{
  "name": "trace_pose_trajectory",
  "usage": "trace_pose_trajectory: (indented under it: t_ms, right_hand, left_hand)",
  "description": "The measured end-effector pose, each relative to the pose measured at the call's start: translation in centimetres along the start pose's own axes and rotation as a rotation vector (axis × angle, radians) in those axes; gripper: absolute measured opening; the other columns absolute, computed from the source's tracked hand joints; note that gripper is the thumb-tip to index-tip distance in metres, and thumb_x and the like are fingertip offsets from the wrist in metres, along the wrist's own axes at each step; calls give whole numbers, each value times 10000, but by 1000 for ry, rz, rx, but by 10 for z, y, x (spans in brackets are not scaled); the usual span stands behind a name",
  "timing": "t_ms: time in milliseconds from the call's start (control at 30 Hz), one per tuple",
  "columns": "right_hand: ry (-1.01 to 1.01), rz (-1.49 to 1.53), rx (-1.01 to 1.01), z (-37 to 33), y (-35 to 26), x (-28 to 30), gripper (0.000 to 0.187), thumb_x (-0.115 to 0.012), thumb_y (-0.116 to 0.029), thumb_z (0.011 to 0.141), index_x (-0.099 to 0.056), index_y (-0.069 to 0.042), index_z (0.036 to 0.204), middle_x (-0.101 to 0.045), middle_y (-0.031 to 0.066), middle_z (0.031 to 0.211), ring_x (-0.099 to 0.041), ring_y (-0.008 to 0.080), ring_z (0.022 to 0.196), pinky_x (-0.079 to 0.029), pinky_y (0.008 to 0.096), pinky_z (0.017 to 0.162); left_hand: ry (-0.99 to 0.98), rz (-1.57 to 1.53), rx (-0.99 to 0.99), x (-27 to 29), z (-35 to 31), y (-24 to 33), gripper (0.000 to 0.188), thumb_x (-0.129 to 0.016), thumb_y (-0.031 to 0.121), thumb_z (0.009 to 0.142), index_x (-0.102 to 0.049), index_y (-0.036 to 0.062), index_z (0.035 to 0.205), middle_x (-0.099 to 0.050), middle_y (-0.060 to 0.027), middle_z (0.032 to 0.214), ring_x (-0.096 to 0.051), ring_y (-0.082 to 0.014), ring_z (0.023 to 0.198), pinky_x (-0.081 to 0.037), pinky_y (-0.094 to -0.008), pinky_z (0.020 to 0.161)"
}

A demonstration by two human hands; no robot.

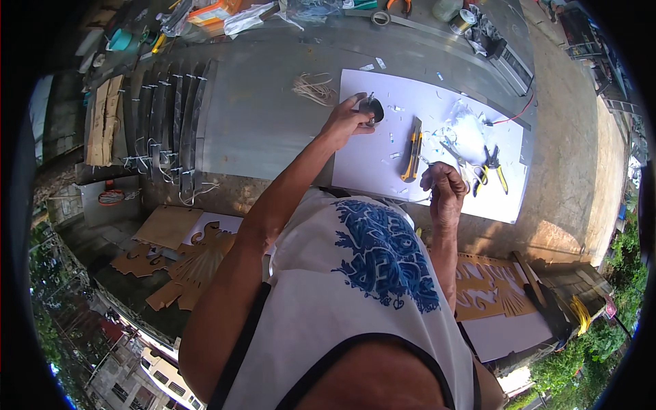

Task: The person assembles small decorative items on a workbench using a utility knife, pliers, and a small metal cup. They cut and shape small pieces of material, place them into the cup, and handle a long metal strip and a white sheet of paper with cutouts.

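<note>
My left hand (350, 121) is closed around a dark, round, cup-shaped piece (373, 109) over the left part of a white sheet (362, 164). A small thin bit sticks up at the piece's rim. At the sheet's near edge my right hand (446, 191) is closed in a pinch, and whatever is between its fingertips is too small to make out. A yellow-and-black utility knife (413, 150) lies between the hands. Just beyond my right hand are scissors with pale handles (471, 173), pliers with yellow-and-black handles (491, 169) and a clear plastic bag (467, 130).
Small scraps dot the sheet. A coil of pale cord (313, 88) lies at its far left. Dark strips with wires (171, 123) line the table's left. A slotted metal box (511, 66) with a red wire, a tape roll (380, 18) and a tin (462, 22) stand farther back.
</note>
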State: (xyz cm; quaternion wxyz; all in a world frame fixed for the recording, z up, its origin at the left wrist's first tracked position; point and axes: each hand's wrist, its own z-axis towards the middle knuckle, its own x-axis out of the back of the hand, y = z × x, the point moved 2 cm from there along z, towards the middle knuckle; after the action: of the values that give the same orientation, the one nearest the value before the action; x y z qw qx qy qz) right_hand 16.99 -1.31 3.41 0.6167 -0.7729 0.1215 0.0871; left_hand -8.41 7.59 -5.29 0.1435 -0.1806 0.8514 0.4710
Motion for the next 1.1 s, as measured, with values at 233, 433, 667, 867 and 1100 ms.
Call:
trace_pose_trajectory:
  t_ms: [233,433,667,867,1100]
  right_hand:
    - [86,14,-68,-1,12,8,174,-683,-183,955,-705,-10,954,-693,64,789,-584,105,648,-473,240,624]
    - [108,-68,-142,4,13,1,163,-681,-167,949,-716,-7,959,-704,67,788,-589,96,609,-473,227,587]
    - [103,-141,-221,13,11,-13,159,-713,-157,913,-733,-2,942,-664,38,717,-552,79,560,-442,223,539]
    - [11,-300,-273,20,5,-29,179,-710,-169,891,-743,-2,948,-655,30,704,-523,64,554,-423,227,529]
    - [-97,-744,-262,41,9,-48,235,-709,-237,879,-762,-48,1006,-699,56,747,-612,112,666,-485,274,609]
  left_hand:
    - [132,765,-57,-5,-16,-12,402,-719,347,898,-638,-45,931,-676,-104,640,-666,-165,511,-567,-297,536]
    - [-62,1019,47,-5,-27,-10,539,-725,439,891,-658,-74,1040,-715,-166,754,-714,-186,584,-575,-269,524]
    - [-49,1123,-268,10,-49,-4,360,-790,248,823,-686,-28,1029,-727,-101,773,-701,-154,666,-550,-308,644]
    - [-90,906,-462,-1,-77,28,372,-829,99,757,-719,82,1113,-694,-39,924,-597,-114,706,-521,-272,648]
    - [-128,1015,-596,-3,-73,15,389,-849,124,739,-735,118,1112,-658,-24,917,-553,-150,714,-508,-303,653]
